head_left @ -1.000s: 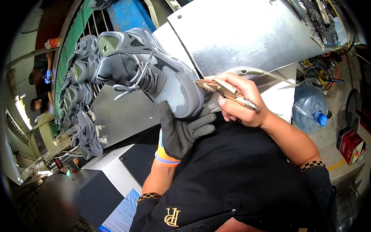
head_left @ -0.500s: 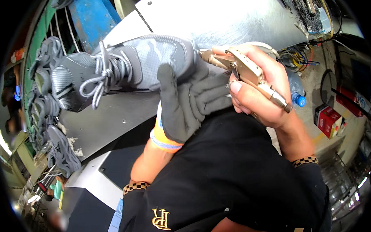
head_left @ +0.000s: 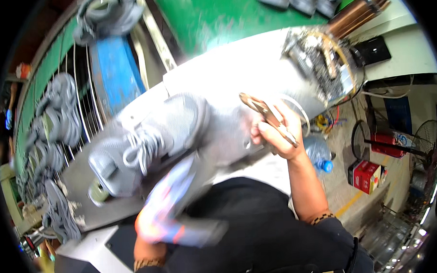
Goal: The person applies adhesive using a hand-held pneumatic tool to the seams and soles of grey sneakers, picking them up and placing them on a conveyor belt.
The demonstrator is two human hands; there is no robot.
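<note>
Silvery metal tabletop (head_left: 225, 64), bleached by glare, runs from eight o'clock up to two o'clock across the view. Over it, at nine o'clock from the middle, is a grey laced shoe (head_left: 149, 141), its toe toward two o'clock and its heel toward eight; whether it rests on the metal is hard to tell. An olive-green patch shows by the heel. Just beside the shoe, at seven o'clock, is the left hand (head_left: 184, 200) in a dark glove with an orange and pale cuff. It is badly blurred, so I cannot tell whether its grip is spread or touches the shoe. At three o'clock the bare right hand (head_left: 281, 134) has its grip pressed around a brassy metal tool (head_left: 268, 115), nose toward eleven o'clock, well apart from the shoe. Farther out, more grey shoes (head_left: 54, 118) line a wire rack at nine o'clock, a blue block (head_left: 113, 73) lies at ten, a green surface (head_left: 209, 16) at twelve and a copper-coloured cylinder (head_left: 358, 13) at two. Between three and four stand a clear bottle (head_left: 317, 150) and, beyond it, a red box (head_left: 364, 174).
</note>
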